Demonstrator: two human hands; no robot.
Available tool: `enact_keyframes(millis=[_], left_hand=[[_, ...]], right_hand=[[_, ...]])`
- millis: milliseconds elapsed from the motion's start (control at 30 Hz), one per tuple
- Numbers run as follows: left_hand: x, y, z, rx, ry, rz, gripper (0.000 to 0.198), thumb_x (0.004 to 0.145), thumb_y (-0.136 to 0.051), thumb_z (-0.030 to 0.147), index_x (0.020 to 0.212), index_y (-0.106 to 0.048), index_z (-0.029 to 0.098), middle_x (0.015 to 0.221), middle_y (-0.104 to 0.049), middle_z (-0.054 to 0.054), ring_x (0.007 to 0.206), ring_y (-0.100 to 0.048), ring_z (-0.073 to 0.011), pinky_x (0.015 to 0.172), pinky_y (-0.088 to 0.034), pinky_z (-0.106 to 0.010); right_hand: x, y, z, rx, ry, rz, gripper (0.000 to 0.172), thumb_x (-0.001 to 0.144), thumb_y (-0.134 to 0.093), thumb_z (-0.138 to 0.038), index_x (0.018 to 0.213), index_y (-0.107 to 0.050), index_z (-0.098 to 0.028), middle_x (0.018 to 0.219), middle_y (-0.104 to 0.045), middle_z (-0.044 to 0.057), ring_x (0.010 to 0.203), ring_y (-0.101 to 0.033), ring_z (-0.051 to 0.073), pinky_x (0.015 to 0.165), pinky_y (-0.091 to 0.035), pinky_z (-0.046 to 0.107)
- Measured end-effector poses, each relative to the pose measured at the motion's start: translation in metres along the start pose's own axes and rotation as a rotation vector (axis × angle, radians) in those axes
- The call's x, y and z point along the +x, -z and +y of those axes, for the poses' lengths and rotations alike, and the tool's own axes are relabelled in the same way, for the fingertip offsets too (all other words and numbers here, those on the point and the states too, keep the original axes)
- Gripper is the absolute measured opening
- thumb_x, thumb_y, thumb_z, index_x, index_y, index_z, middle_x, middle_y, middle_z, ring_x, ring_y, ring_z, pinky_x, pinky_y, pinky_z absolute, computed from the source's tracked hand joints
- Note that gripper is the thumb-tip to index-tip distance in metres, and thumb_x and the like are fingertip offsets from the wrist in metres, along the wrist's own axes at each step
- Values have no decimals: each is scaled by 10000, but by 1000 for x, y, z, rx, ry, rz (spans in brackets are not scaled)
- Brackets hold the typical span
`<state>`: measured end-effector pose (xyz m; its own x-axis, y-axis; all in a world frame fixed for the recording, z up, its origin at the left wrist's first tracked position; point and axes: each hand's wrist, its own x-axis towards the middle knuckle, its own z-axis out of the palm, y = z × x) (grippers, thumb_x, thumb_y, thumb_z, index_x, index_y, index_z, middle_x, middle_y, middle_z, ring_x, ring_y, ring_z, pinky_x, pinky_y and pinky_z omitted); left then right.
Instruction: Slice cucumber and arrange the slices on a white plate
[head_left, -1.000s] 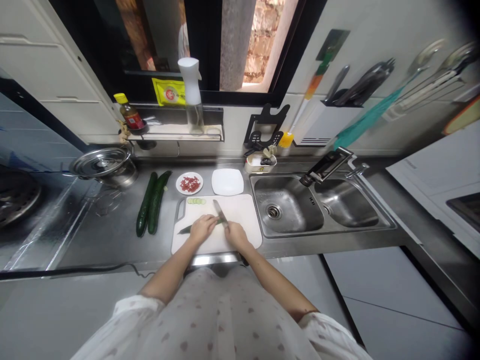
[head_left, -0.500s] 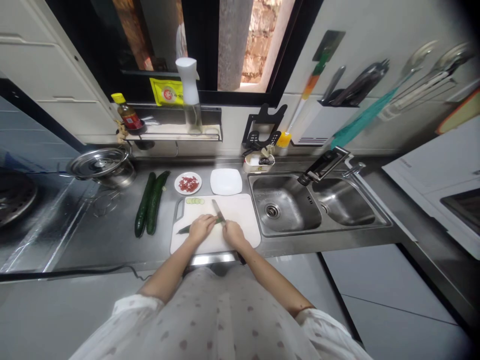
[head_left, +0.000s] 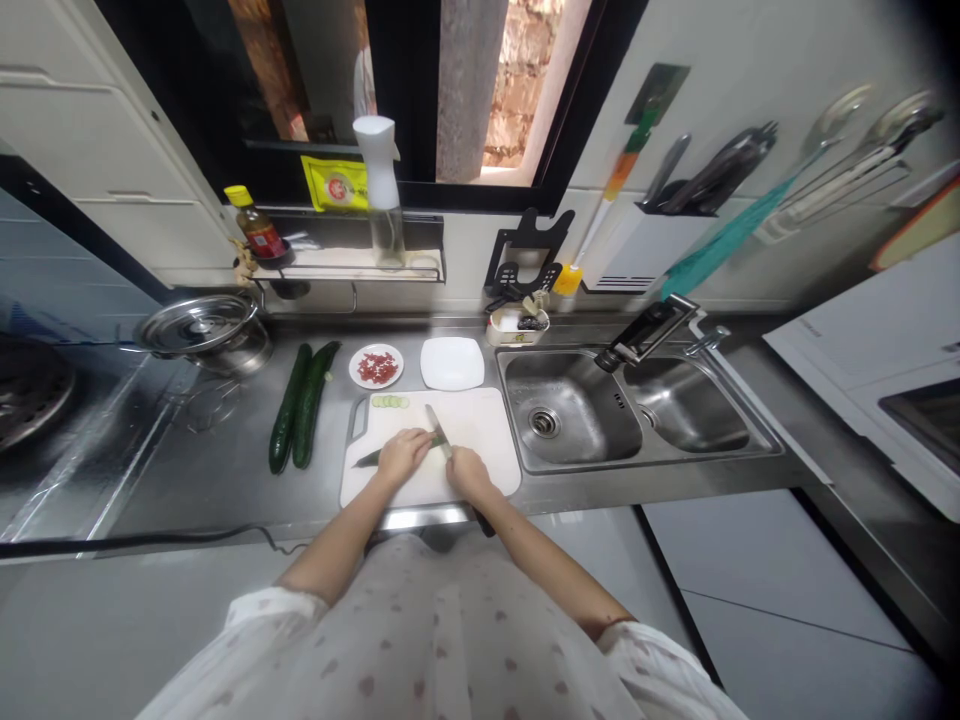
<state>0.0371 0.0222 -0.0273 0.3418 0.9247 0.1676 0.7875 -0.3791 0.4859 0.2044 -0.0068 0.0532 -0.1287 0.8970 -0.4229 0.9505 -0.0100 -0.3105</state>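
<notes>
My left hand [head_left: 403, 455] is closed over a dark green cucumber piece [head_left: 367, 460] lying on the white cutting board [head_left: 487, 430]. In my right hand [head_left: 469, 473] is a knife [head_left: 437, 430], its handle running back under my wrist. The blade points away from me and stands at the cucumber's right end, beside my left fingertips. Several pale cucumber slices [head_left: 390, 402] lie in a row at the board's upper left. Much of the cucumber is hidden under my left hand.
Two whole cucumbers [head_left: 289, 410] lie left of the board. Behind it stand a small plate [head_left: 364, 376] of chopped red bits and a white square plate [head_left: 452, 363]. A double sink [head_left: 585, 410] is on the right, a lidded pot [head_left: 202, 330] at the far left.
The knife and my right hand have shifted very slightly toward me and to the right, showing more of the handle's end. My left hand stays on the cucumber.
</notes>
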Motion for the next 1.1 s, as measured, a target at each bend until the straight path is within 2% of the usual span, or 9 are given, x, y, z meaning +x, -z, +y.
enact_keyframes(millis=[233,867,1100], left_hand=[[1,-1,-1,-1,12,-17,274,950,-492,324,1140,-686,289,1048,-681,-32,961,-582,-164,824,-462,-264],[0,-1,-1,-12,-9,3,266,949,-492,315,1126,-689,287,1073,-685,-30,986,-588,-170,844,-463,-272],[2,-3,-2,1,-10,-1,277,957,-480,323,1141,-684,284,1078,-688,-15,975,-589,-161,839,-457,-264]], right_hand=[[-7,-2,5,-19,-22,-25,318,928,-389,-124,1122,-638,-85,1062,-686,172,1036,-627,212,848,-425,260],[20,1,-8,-27,-4,-13,340,921,-406,-122,1179,-621,-67,1117,-673,185,1071,-620,224,872,-431,264],[5,-4,1,-34,-34,-35,343,915,-388,-107,1155,-630,-77,1071,-683,178,1053,-627,227,853,-435,270]])
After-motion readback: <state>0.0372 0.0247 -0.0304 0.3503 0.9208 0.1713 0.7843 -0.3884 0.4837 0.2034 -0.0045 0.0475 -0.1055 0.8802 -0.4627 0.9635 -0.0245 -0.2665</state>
